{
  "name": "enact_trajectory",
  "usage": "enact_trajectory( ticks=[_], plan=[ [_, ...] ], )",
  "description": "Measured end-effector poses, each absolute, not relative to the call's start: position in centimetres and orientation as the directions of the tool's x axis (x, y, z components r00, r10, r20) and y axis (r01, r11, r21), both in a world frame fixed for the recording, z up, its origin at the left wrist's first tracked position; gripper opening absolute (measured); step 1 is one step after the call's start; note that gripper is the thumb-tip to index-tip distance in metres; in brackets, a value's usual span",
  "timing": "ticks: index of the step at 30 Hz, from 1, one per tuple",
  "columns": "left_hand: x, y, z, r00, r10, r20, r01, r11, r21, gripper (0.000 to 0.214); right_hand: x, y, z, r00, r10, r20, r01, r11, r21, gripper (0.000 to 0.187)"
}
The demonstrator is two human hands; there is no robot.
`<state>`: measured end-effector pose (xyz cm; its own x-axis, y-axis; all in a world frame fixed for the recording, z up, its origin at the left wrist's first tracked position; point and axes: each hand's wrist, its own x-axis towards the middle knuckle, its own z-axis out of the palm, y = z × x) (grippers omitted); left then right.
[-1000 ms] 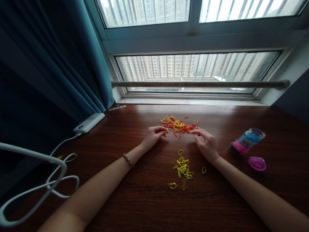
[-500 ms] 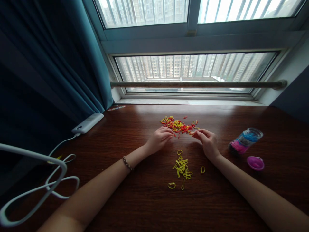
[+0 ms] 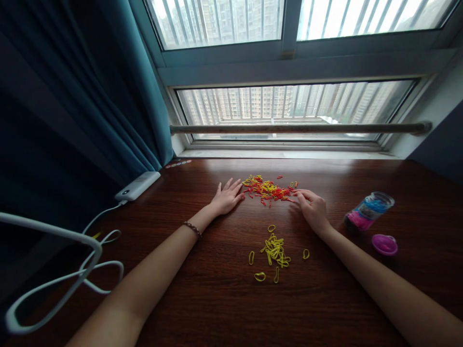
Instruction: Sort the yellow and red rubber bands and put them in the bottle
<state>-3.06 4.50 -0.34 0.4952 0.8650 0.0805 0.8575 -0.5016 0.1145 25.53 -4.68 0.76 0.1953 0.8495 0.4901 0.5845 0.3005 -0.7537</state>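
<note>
A mixed pile of red and yellow rubber bands (image 3: 267, 189) lies on the dark wooden table. My left hand (image 3: 227, 197) is open, its fingers spread flat on the tabletop by the pile's left edge. At the right edge, my right hand (image 3: 312, 209) has its fingers bent and drawn together; whether a band is between the tips is hidden. A red rubber band (image 3: 291, 199) lies close to those fingertips. Nearer to me is a heap of yellow rubber bands (image 3: 275, 250), with a few single ones around it, including a yellow rubber band (image 3: 251, 258) on its left.
Right of my right hand a clear jar (image 3: 369, 211) with blue and pink contents lies tilted, beside a purple lid (image 3: 385, 245). At left are a white power bank (image 3: 138, 186) and a looped white cable (image 3: 97, 250). A curtain (image 3: 144, 96) and window border the table.
My left hand has moved left from the pile's front edge, and its fingers have spread. My right hand has shifted slightly right. Another single yellow band now lies left of the yellow heap.
</note>
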Motion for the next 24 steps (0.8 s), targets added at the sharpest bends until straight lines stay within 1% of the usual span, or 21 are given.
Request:
enact_trajectory(
  ticks=[1,3,6,9,11,13,14,15,16,18,19,21,24],
  plan=[
    [-2.9,4.7,-0.3,0.503,0.861,0.083,0.854,-0.509,0.109,0.055,26.2,-4.1,0.3,0.227,0.832,0.507,0.640,0.264,-0.721,0.028],
    [-2.7,5.0,-0.3,0.527,0.844,0.101,0.838,-0.536,0.106,0.055,27.2,-3.2,-0.7,0.237,0.836,0.494,0.706,0.201,-0.679,0.030],
    [-2.6,5.4,-0.5,0.543,0.827,0.150,0.818,-0.560,0.128,0.052,27.8,-2.5,-1.6,0.180,0.867,0.465,0.769,0.171,-0.617,0.033],
    [-2.8,5.4,-0.6,0.534,0.804,0.260,0.786,-0.586,0.196,0.047,27.8,-2.3,-2.0,0.112,0.886,0.450,0.815,0.177,-0.552,0.034],
    [-3.0,5.1,-0.3,0.527,0.758,0.384,0.712,-0.641,0.287,0.040,27.8,-2.2,-2.0,0.099,0.888,0.448,0.820,0.182,-0.542,0.034],
    [-2.8,4.6,0.1,0.470,0.734,0.490,0.597,-0.673,0.436,0.034,27.9,-2.2,-2.0,0.111,0.885,0.452,0.813,0.181,-0.553,0.034],
    [-2.7,4.3,0.4,0.434,0.747,0.504,0.527,-0.664,0.530,0.032,27.9,-2.2,-2.0,0.127,0.881,0.455,0.808,0.174,-0.563,0.034],
    [-2.4,3.8,0.8,0.408,0.773,0.486,0.452,-0.633,0.628,0.031,28.0,-2.2,-2.0,0.145,0.877,0.458,0.801,0.168,-0.574,0.034],
    [-2.0,3.3,1.2,0.411,0.801,0.434,0.378,-0.583,0.719,0.031,28.0,-2.3,-2.0,0.165,0.871,0.462,0.794,0.160,-0.586,0.034],
    [-1.2,2.2,2.1,0.504,0.810,0.300,0.249,-0.468,0.848,0.030,28.0,-2.4,-2.0,0.206,0.859,0.468,0.776,0.148,-0.613,0.034],
    [-0.8,1.6,2.6,0.568,0.787,0.242,0.204,-0.419,0.885,0.030,28.0,-2.4,-2.0,0.223,0.854,0.471,0.763,0.147,-0.629,0.035],
    [0.0,0.4,3.4,0.713,0.689,0.132,0.156,-0.340,0.927,0.029,27.9,-2.6,-1.8,0.250,0.842,0.477,0.732,0.158,-0.663,0.035],
    [0.8,-1.0,4.2,0.851,0.524,0.006,0.153,-0.259,0.954,0.030,27.7,-2.9,-1.3,0.275,0.825,0.494,0.687,0.191,-0.701,0.034]
  ],
)
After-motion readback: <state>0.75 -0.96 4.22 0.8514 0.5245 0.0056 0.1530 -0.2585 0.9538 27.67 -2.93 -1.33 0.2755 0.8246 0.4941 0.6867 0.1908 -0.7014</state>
